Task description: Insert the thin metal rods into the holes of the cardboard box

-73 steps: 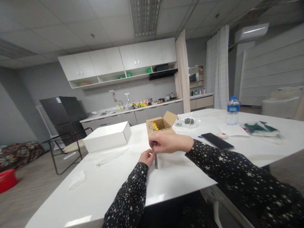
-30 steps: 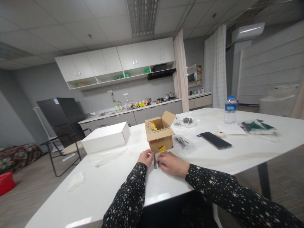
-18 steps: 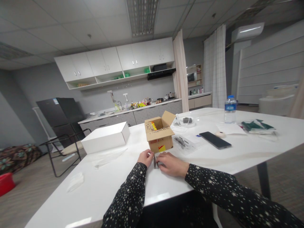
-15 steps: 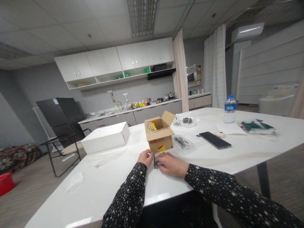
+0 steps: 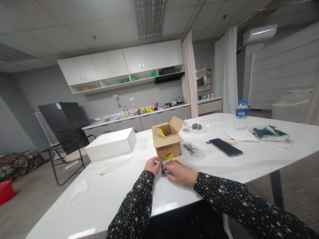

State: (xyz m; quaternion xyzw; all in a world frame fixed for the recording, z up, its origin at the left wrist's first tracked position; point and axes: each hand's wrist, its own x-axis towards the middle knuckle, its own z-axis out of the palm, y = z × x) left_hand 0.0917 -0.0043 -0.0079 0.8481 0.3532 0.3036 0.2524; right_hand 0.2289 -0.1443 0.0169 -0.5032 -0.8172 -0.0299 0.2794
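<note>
Basically both hands sit together on the white table (image 5: 104, 196), just in front of the cardboard box (image 5: 167, 142); left hand (image 5: 153, 165) pinches one side of a small bundle of thin metal pieces (image 5: 162, 170), fingers curled; right hand (image 5: 179, 172) lies half-closed, fingertips on it; looks stiff, light, slippery; best gripped across the middle.

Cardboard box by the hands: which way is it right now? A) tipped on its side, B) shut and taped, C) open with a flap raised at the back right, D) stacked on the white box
C: the cardboard box stands upright on the table with its top open and one flap angled up, apart from the white box and just beyond both hands.
</note>
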